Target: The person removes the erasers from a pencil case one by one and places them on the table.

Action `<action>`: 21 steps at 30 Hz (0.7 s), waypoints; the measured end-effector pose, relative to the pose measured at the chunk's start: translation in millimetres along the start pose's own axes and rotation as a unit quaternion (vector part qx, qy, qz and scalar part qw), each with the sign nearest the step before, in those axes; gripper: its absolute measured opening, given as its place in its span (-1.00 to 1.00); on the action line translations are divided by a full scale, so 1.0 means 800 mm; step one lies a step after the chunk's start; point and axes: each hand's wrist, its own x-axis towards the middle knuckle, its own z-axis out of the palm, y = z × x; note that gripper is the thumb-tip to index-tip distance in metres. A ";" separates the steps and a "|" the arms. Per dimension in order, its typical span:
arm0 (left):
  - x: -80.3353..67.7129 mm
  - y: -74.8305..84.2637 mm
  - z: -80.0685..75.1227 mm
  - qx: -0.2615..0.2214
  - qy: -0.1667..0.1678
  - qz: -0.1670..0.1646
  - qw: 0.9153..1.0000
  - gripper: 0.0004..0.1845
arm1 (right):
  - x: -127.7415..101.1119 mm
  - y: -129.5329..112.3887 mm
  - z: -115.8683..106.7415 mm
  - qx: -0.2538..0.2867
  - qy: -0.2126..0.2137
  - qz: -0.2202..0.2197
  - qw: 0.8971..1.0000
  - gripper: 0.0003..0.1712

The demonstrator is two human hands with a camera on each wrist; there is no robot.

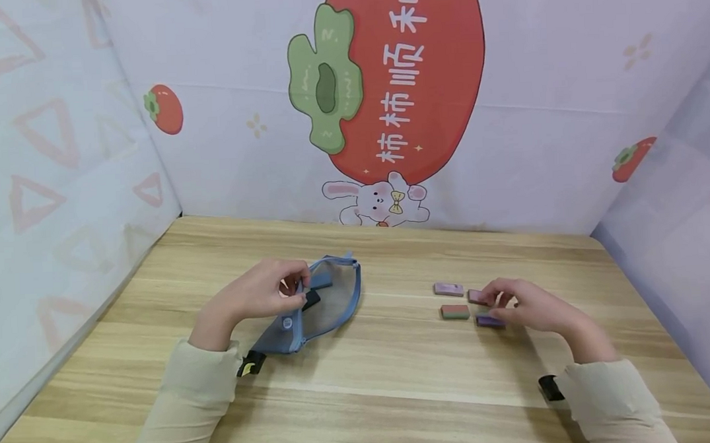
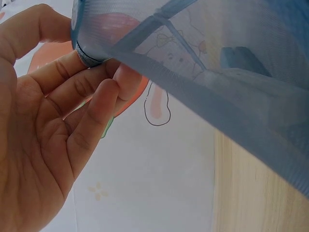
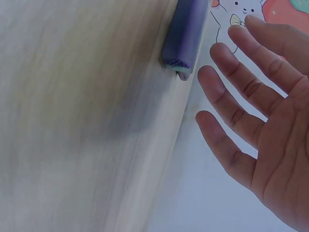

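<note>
My left hand pinches the rim of a blue mesh zipper pouch and holds its mouth apart. Inside the pouch lie a blue bar and a black bar. In the left wrist view, the left fingers grip the mesh at its edge. On the right of the table, my right hand hovers over a small pink bar and a purple bar. Its fingers are spread and loosely bent in the right wrist view, with nothing in the palm, close to the purple bar.
A lilac bar and an orange-and-green bar lie just left of the right hand. The wood-grain table meets a printed backdrop behind and on both sides. Black wrist straps show at both sleeves.
</note>
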 end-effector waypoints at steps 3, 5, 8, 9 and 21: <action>-0.001 0.000 0.000 -0.003 -0.001 -0.002 1.000 -0.89 | 0.004 -0.007 0.001 -0.004 0.015 -0.005 1.000 -0.73; -0.001 -0.002 0.000 -0.003 0.000 -0.003 1.000 -0.90 | 0.007 -0.012 0.003 -0.006 0.022 -0.009 1.000 -0.74; -0.001 -0.002 0.000 -0.003 -0.001 -0.002 1.000 -0.89 | 0.012 -0.017 0.006 -0.006 0.029 -0.017 0.999 -0.74; 0.000 -0.002 0.000 -0.002 -0.001 -0.002 1.000 -0.89 | 0.013 -0.019 0.007 -0.004 0.030 -0.021 0.999 -0.75; -0.001 -0.001 0.000 -0.002 0.000 -0.003 1.000 -0.88 | 0.041 -0.040 0.016 0.025 0.038 -0.035 0.998 -0.78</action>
